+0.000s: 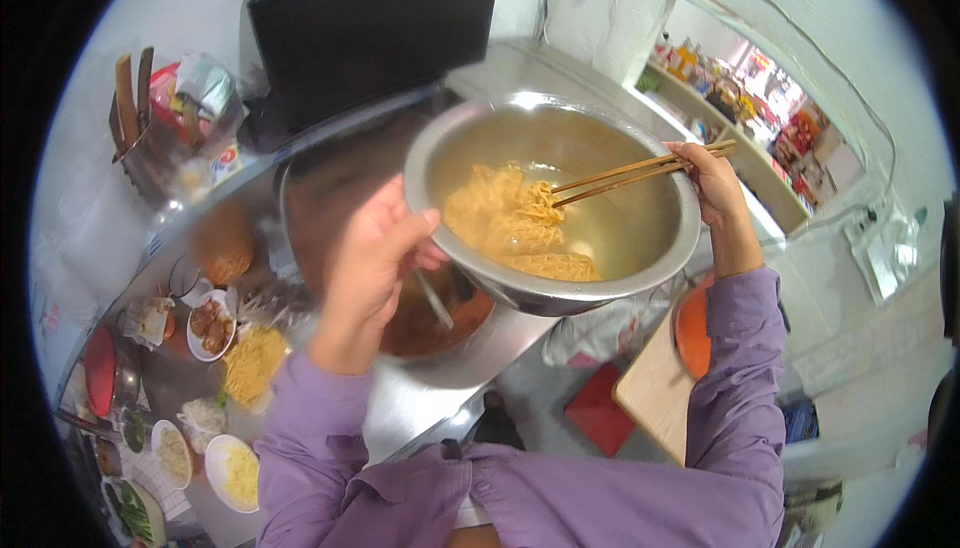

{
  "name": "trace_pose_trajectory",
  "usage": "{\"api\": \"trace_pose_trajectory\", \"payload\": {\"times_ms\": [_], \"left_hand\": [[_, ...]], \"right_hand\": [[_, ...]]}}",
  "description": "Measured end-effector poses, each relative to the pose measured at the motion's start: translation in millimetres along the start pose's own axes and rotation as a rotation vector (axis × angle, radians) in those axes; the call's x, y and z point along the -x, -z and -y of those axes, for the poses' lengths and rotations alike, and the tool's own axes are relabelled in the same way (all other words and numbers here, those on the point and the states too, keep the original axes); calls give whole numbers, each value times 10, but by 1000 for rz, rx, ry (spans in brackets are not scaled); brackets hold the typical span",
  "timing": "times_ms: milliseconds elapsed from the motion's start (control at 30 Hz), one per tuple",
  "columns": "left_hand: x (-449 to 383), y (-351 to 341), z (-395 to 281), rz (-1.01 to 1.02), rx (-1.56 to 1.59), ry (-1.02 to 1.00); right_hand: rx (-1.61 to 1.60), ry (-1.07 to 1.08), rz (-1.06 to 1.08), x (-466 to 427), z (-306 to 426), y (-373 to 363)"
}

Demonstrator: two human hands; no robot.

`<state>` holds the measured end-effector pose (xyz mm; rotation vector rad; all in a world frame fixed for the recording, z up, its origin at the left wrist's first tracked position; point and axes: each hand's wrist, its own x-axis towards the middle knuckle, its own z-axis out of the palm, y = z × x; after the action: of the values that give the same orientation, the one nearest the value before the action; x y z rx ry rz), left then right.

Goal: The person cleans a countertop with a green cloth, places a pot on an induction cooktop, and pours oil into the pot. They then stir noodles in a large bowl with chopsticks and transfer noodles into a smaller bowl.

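A wide stainless-steel basin [645, 237] is held up in front of me, tilted so that its inside shows. My left hand [367, 259] grips its left rim, thumb on top. At the right rim, my right hand [709, 177] holds the basin together with a pair of wooden chopsticks [630, 177]. Their tips reach into crinkled yellow food [517, 210], either noodles or tofu skin, lying in cloudy liquid. Below the basin is a large pan [465, 327] of reddish-brown liquid, partly hidden, with a metal utensil handle [433, 299] sticking out.
Left of the pan, the counter carries a bowl of brown food pieces [211, 327], a pile of yellow strands [253, 364] and a bowl of pale yellow pieces [234, 473]. A knife holder [142, 150] stands farther back. To my right are a wooden board [656, 390] and an orange-red round item [691, 327].
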<state>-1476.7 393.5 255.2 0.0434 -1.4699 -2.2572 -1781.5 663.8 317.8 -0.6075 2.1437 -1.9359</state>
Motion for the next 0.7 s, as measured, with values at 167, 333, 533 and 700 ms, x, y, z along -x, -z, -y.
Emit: {"api": "trace_pose_trajectory", "payload": {"times_ms": [167,333,533,700], "left_hand": [[-1214,-479,196,-101,-32,-73],[-2437,-628,642,-87,-76,-49],[-3643,-570,1093,-186,-144,-80],[-4495,-535,1263,-267,-192,-120]], "right_hand": [[21,28,128,-1704,102,492],[104,37,65,-3142,-104,612],[126,38,109,-4394,-522,354],[-2,-5,65,-5285,-831,303]]}}
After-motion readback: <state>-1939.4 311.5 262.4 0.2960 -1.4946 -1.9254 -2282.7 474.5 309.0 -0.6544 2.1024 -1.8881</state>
